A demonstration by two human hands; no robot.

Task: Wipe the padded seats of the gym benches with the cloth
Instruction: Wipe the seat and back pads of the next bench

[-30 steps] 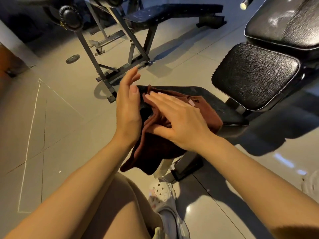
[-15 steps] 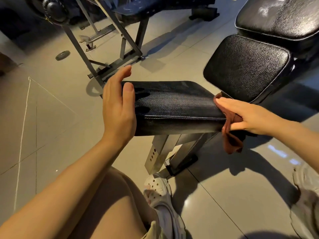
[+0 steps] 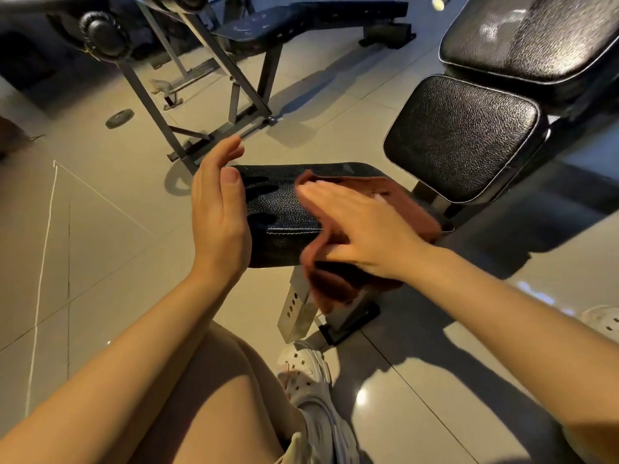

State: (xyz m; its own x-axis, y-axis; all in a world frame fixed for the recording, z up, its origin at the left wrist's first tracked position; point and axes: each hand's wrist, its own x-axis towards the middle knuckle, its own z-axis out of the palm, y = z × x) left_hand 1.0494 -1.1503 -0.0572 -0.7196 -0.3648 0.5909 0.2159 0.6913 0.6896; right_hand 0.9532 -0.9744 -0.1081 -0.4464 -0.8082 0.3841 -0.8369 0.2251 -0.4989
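Observation:
A low black padded seat (image 3: 278, 212) stands in front of me on a metal post. A brown cloth (image 3: 338, 286) lies across its right half and hangs over the near edge. My right hand (image 3: 361, 229) presses flat on the cloth with straight fingers, slightly blurred. My left hand (image 3: 217, 212) is upright with straight fingers against the seat's left end, holding nothing. A second black padded seat (image 3: 462, 135) and its back pad (image 3: 536, 38) stand to the right.
A metal rack frame (image 3: 214, 95) with a weight plate (image 3: 100, 31) stands at the back left, another bench (image 3: 301, 18) behind it. A small disc (image 3: 119, 118) lies on the tiled floor. My knee (image 3: 214, 396) and white shoes (image 3: 311, 380) are below.
My right hand has swept the cloth from the seat's right edge leftward onto the top of the pad. The left hand stays at the left end.

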